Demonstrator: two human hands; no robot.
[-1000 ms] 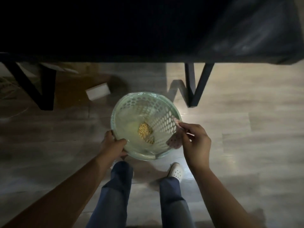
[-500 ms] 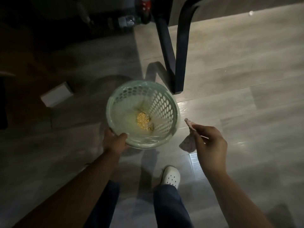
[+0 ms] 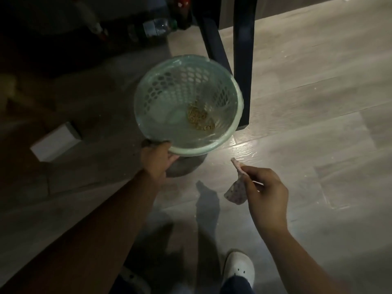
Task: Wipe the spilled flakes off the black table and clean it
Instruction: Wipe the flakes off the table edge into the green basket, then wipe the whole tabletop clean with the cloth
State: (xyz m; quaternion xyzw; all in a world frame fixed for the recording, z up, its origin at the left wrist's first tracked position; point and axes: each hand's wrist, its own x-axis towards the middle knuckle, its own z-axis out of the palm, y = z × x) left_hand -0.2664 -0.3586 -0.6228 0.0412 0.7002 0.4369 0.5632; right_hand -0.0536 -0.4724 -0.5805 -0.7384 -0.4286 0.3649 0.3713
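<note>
flakes [image 3: 200, 119] in green basket [image 3: 169, 85] beside table leg [image 3: 244, 60] — left hand [image 3: 157, 160] tight on near rim, right hand [image 3: 267, 192] round cloth [image 3: 236, 192]

Table legs [image 3: 244, 60] cut by top edge; dim bottles [image 3: 157, 28] blurred

Pale green round perforated plastic basket [image 3: 165, 92], clear film lining visible inside; outline slightly blurred. Small heap of golden-brown flakes [image 3: 200, 118] on the basket's bottom, toward its right side. Left hand [image 3: 156, 159] grips the basket's near rim, fingers curled under the edge. Right hand [image 3: 267, 194] sits near and right of the basket, apart from it, and pinches a small pale speckled cloth [image 3: 236, 190] that hangs down. Two black metal table legs [image 3: 242, 60] stand just behind the basket's right side. White rectangular box [image 3: 56, 142] lies on the grey wood-look floor [image 3: 307, 124], left of the basket. White perforated shoe [image 3: 238, 270] is well nearer than the basket.
</note>
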